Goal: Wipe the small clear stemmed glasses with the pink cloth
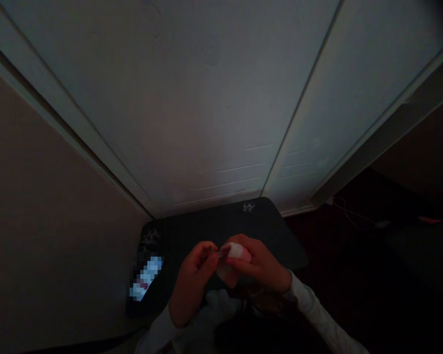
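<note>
Over the near part of a dark table (203, 223), my two hands meet at a small pink and white item (239, 251) that looks soft. My right hand (260, 263) is closed around it, and part of it hangs below the fingers. On the left, my left hand (196, 273) pinches something small and thin at the item's left edge; dim light hides what it is. The fingertips of both hands are nearly touching.
A lit, blurred-out screen (147, 279) lies on the table's left side, near a tangle of clear or thin objects (150, 237). Small shiny items (248, 207) sit by the back edge. Pale panels (206, 108) rise behind; a white cable (354, 216) lies right.
</note>
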`<action>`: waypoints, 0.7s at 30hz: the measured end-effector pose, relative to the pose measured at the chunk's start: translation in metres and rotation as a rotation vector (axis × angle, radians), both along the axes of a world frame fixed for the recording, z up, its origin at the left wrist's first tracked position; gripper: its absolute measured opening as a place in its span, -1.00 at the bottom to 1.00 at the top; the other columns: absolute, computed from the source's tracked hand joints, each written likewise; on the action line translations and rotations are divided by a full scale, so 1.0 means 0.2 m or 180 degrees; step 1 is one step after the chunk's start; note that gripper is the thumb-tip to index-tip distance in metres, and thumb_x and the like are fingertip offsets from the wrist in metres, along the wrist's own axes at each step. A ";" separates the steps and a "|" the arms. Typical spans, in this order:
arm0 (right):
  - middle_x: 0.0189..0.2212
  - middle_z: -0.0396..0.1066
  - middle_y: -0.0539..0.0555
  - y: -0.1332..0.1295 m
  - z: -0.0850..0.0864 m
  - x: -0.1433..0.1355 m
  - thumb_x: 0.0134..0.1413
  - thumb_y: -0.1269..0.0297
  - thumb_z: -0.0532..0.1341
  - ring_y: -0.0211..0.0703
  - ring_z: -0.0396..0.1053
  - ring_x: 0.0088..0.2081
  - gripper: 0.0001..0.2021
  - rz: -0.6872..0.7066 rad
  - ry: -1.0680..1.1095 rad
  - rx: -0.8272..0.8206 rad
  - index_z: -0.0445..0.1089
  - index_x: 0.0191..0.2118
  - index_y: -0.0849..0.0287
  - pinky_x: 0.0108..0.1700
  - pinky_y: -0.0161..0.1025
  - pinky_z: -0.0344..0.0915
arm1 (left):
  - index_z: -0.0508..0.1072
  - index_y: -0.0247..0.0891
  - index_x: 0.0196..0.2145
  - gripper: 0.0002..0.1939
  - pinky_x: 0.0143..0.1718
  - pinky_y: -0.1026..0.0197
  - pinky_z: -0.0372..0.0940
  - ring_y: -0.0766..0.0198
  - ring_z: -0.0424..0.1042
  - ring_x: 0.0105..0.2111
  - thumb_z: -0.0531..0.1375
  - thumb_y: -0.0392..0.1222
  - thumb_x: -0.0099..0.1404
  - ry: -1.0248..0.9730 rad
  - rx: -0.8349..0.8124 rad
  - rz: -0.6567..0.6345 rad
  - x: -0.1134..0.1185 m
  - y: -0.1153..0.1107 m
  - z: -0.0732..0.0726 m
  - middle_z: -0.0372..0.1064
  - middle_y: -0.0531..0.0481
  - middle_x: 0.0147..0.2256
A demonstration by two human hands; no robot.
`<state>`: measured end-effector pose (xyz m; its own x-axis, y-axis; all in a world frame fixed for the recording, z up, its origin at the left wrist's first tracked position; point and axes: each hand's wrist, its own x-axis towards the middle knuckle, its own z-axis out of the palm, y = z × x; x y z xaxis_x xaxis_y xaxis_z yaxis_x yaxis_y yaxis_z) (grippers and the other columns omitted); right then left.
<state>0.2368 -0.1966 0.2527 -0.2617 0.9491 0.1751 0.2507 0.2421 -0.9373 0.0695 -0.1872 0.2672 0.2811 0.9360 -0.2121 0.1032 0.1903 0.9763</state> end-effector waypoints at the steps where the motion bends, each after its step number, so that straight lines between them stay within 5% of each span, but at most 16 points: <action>1: -0.35 0.38 0.03 0.00 0.00 0.01 -0.01 0.24 0.18 -0.22 0.32 -0.34 -0.80 0.0039 -0.0031 0.0016 0.33 -0.23 0.16 -0.30 -0.31 0.23 | 0.34 -0.25 -0.37 -0.81 -0.52 0.35 0.09 0.39 0.17 -0.57 0.12 -0.07 0.13 0.0000 -0.0040 -0.0027 0.01 0.01 0.00 0.23 0.13 -0.57; 10: -0.26 0.36 0.06 -0.01 -0.02 0.08 0.04 0.21 0.13 -0.15 0.31 -0.24 -0.70 0.0108 -0.0321 0.0267 0.31 -0.06 0.06 -0.19 -0.23 0.21 | 0.33 -0.28 -0.45 -0.74 -0.55 0.33 0.04 0.39 0.10 -0.61 0.10 0.00 0.14 -0.0329 -0.0119 0.0064 0.09 0.06 -0.08 0.08 0.15 -0.65; 16: -0.18 0.34 0.07 0.02 -0.02 0.07 0.22 0.27 -0.14 -0.19 0.29 -0.16 -0.66 0.0252 0.0049 0.0236 0.24 0.02 0.04 -0.10 -0.23 0.18 | 0.33 -0.28 -0.39 -0.76 -0.50 0.32 0.11 0.37 0.17 -0.56 0.09 -0.03 0.18 -0.0599 -0.0075 0.0154 0.10 0.09 -0.10 0.14 0.12 -0.59; 21: -0.10 0.31 0.10 0.05 -0.06 0.05 0.13 0.25 0.04 -0.15 0.26 -0.09 -0.70 -0.0043 -0.0149 0.0103 0.21 0.00 0.11 -0.05 -0.22 0.16 | 0.33 -0.25 -0.35 -0.84 -0.44 0.33 0.14 0.37 0.22 -0.50 0.11 -0.10 0.18 -0.0620 -0.0046 -0.0022 0.07 0.10 -0.09 0.22 0.10 -0.51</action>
<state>0.2458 -0.1861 0.2415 -0.2577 0.9467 0.1935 0.2975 0.2683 -0.9162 0.0844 -0.1674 0.2502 0.3244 0.9312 -0.1664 -0.0860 0.2043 0.9751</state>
